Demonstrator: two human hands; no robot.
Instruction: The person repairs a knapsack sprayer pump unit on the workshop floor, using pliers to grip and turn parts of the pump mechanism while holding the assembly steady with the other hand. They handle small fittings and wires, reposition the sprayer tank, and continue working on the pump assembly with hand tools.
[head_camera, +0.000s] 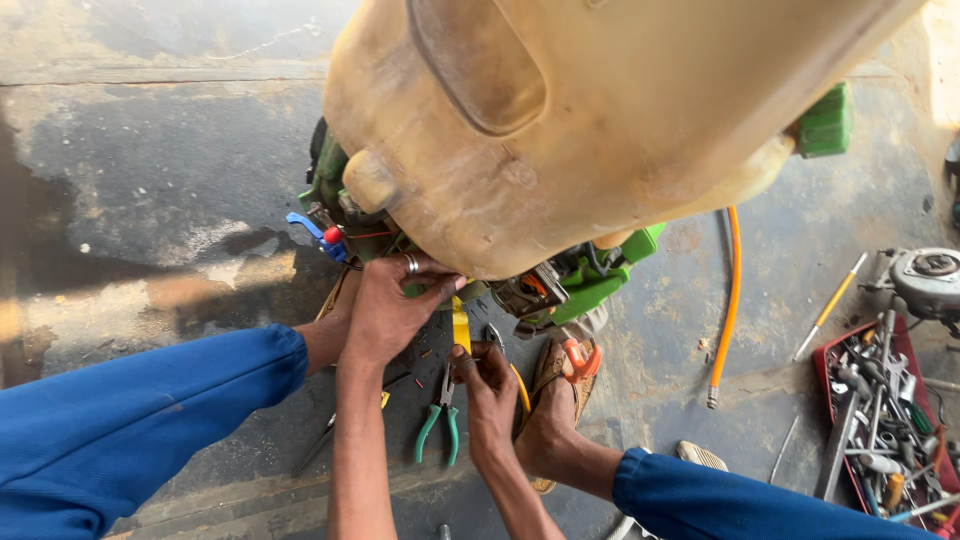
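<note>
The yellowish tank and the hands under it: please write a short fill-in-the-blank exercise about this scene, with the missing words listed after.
1. The left hand wears a ____ on one finger.
2. The pliers on the floor have ____ handles.
3. The hose beside the tank is ____.
4. The tools at the right lie in a ____ tray.

Missing words: ring; green; orange; red

Stained, cracked grey concrete floor (150, 150) with dark oily patches, under bright, warm daylight.
</note>
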